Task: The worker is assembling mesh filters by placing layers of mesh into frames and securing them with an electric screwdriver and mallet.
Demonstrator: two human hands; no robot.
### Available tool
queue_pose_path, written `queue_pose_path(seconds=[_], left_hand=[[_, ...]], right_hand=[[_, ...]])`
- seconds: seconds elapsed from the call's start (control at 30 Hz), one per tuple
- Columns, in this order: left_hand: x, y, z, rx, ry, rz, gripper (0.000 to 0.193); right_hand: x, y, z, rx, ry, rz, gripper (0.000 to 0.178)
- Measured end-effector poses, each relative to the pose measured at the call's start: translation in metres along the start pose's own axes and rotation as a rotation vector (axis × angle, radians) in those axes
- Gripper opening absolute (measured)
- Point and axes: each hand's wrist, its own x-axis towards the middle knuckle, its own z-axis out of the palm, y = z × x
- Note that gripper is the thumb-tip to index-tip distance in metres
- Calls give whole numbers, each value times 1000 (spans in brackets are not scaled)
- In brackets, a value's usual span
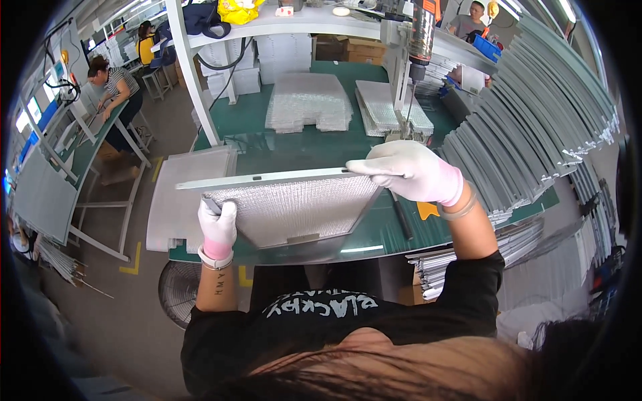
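Observation:
A rectangular mesh filter panel (301,207) with a silvery textured face and a pale metal frame is tilted up over the green table (251,157). My left hand (218,226), in a white and pink glove, is closed on the panel's left side, thumb in front. At its upper right corner, my gloved right hand (409,171) grips the frame, with the index finger stretched along the top rail. The fingers behind the panel are hidden. Just beyond my right hand stands a power screwdriver (421,40), upright with its bit pointing down at a small metal fixture (401,132).
Silvery mesh sheets (309,100) are stacked at the back. Pale sheets (190,180) lie at the left table edge. A tall row of grey frames (528,120) leans at right. Near my right forearm are a black-handled tool (401,217) and a yellow piece (426,210). People work farther off.

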Motion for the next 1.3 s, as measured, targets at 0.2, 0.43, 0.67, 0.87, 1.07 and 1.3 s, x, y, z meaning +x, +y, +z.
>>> queue_pose_path(seconds=[0.2,0.43,0.67,0.87,1.07,1.3], left_hand=[[24,49,-18,383,-476,19,18],[12,37,5,36,-216,188,24],[4,20,16,-108,101,337,70],[21,7,19,122,144,496,60],[21,9,24,563,249,545,49],[25,8,17,536,256,557,29]], right_hand=[[31,-27,4,-14,-186,123,51],[62,-35,26,63,-221,-66,34],[77,-31,39,16,-192,4,49],[80,-23,38,-21,-237,-30,60],[80,-19,41,-29,-209,-2,64],[85,-21,41,-45,-206,-4,65]])
